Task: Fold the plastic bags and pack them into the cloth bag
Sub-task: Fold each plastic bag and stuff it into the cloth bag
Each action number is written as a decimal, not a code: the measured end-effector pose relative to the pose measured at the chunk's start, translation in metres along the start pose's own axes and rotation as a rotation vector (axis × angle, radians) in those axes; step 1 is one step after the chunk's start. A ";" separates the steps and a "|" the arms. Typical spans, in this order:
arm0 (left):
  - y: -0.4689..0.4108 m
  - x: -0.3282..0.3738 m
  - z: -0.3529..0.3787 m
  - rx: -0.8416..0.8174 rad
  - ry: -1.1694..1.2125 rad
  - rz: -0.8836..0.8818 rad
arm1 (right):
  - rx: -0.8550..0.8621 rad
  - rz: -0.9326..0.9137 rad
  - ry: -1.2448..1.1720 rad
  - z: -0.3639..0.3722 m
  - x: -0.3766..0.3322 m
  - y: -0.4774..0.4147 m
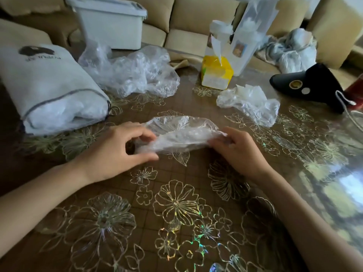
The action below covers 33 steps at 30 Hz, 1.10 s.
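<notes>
Clear crinkled plastic bag (181,135) sits mid-frame, stretched flat between my left hand (117,150) and right hand (238,150), fingers pinching each end.

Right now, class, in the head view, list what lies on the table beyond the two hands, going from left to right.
From the left: cloth bag → large heap of crumpled plastic bags → yellow box → small crumpled plastic bag → black object.
</notes>
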<state>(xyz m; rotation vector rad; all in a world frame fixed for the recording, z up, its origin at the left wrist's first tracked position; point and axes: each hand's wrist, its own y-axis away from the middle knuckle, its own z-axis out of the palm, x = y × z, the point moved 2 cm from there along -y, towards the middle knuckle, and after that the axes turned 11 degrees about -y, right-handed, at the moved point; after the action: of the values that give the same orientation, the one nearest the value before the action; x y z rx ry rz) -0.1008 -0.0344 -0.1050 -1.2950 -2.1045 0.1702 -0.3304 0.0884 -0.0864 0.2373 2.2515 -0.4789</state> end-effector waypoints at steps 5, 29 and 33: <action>-0.002 -0.007 -0.007 -0.006 0.116 -0.113 | 0.036 -0.074 -0.054 0.002 -0.007 -0.002; -0.025 0.016 0.025 0.172 -0.547 -0.442 | 0.259 0.199 0.348 0.024 0.001 -0.010; -0.024 0.014 0.018 0.141 -0.631 -0.481 | 0.250 0.185 0.436 0.023 0.001 -0.008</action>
<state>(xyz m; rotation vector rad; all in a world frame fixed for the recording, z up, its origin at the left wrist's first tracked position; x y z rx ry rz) -0.1340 -0.0309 -0.1026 -0.6623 -2.8052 0.5613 -0.3180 0.0714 -0.0986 0.7327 2.5522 -0.6592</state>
